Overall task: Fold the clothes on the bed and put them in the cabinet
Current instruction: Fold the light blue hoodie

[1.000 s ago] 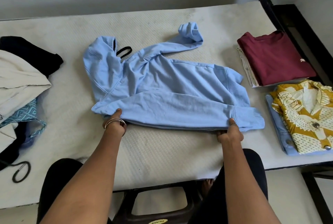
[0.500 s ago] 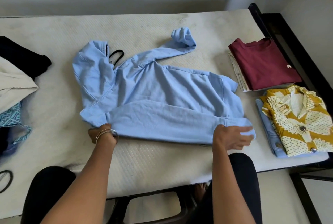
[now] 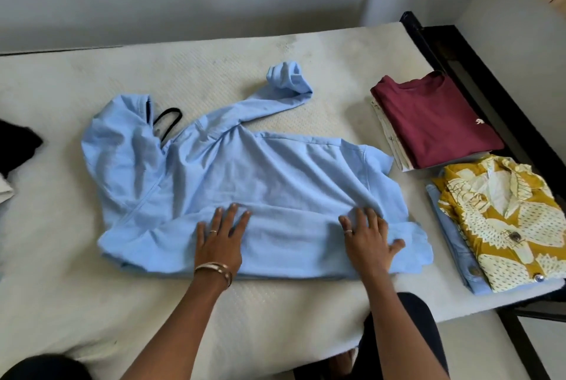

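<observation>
Both the left hand (image 3: 219, 242) and right hand (image 3: 366, 240) lie flat with fingers spread on the near fold of the light blue cotton hoodie (image 3: 245, 171) mid-mattress on the bed (image 3: 275, 312). Smooth outward, then tuck the far sleeve. The folded maroon T-shirt (image 3: 435, 122) at far right bears a tiny white logo, unreadable.
</observation>
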Tool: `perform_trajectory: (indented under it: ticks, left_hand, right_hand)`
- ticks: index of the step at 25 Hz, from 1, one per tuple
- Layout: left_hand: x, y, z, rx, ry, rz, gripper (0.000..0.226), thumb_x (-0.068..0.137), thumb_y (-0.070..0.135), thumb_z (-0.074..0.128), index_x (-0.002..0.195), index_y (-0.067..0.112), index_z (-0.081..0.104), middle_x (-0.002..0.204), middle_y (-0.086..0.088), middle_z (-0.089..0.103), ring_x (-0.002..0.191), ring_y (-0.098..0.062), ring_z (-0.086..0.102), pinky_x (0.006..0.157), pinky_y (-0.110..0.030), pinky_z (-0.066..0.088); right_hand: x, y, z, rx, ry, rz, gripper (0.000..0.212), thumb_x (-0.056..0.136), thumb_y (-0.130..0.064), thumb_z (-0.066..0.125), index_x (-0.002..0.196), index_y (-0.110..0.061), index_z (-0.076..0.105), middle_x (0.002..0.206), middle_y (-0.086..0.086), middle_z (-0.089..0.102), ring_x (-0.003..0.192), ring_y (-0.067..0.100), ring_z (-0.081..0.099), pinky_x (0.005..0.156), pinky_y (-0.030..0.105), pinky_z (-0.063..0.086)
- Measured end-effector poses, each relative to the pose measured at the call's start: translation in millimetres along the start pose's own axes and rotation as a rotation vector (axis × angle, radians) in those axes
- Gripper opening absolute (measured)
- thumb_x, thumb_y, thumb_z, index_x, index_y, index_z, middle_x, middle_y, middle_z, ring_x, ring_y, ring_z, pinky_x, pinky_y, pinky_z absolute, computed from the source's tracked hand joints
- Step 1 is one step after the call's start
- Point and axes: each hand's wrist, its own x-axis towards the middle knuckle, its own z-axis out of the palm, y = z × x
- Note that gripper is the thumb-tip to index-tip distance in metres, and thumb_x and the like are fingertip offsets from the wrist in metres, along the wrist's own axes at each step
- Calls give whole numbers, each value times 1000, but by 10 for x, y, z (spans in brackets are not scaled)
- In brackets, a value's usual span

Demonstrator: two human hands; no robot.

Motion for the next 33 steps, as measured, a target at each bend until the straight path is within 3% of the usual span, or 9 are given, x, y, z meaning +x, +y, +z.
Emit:
perform_trajectory:
  ticks: [4,8,12,15,20,24,26,30,33]
  left_hand:
    - [848,44,-332,-68,-37,-65,44,86,32,44,125,20,60,110,-5,65,97,-32,60,71,-51,49]
    - [1593,400,-477,-217,-628,-148,103,80,38,74,147,53,-4,159,9,-14,145,-38,2,97,-72,32]
    - [1728,634,-292,-118,-607,-205,142,68,28,87,127,60,-38,150,8,-41,142,-49,2,83,-85,26]
    - [1675,673,-149,-50,-478,-220,151,60,32,90,126,54,-44,147,4,-45,140,-49,12,78,-84,32]
    - [1756,669,-183,-76,-548,-221,149,62,36,88,121,55,-48,148,11,-42,141,-47,5,82,-82,33]
    - [1847,619,-250,-101,-625,-220,151,58,33,92,125,60,-40,147,12,-44,139,-44,3,80,-82,33]
    - [1869,625,-254,-82,-619,-218,156,53,34,93,127,56,-42,147,11,-44,138,-43,6,78,-81,36]
    - [1884,676,-184,9,-557,-230,165,49,37,95,123,41,-53,150,7,-40,133,-43,18,74,-74,44]
    - [1865,632,-189,-14,-553,-233,164,47,39,95,126,46,-49,145,2,-48,133,-42,16,74,-71,46]
  right_hand:
    - [728,-17,-365,485,514,70,29,95,-22,60,119,-5,61,110,17,65,108,41,55,89,47,39]
    - [1516,-21,-499,433,199,236,59,87,-41,69,128,-2,53,127,21,59,121,40,51,101,49,38]
    - [1813,-109,-573,622,181,356,43,81,-37,75,115,-13,63,119,13,62,119,35,54,103,52,36]
    - [1941,-54,-746,439,574,290,24,92,-20,59,115,-16,62,118,15,56,106,38,55,80,40,42]
    - [2046,-94,-465,-169,800,90,21,83,0,52,98,-14,54,107,17,53,95,33,43,72,41,38]
    - [1980,-297,-249,-34,296,-563,47,92,-32,61,137,-23,51,145,13,43,127,37,40,100,48,35]
    - [2035,-134,-183,-122,30,-544,53,99,-51,42,149,-44,26,161,-7,20,147,26,18,115,47,17]
    - [2299,-143,-266,-223,173,-248,43,101,-46,39,134,-20,44,137,13,45,127,36,40,109,48,23]
    - [2407,-314,-419,-339,360,-386,30,99,-25,40,91,-2,56,87,21,65,84,37,61,98,50,31]
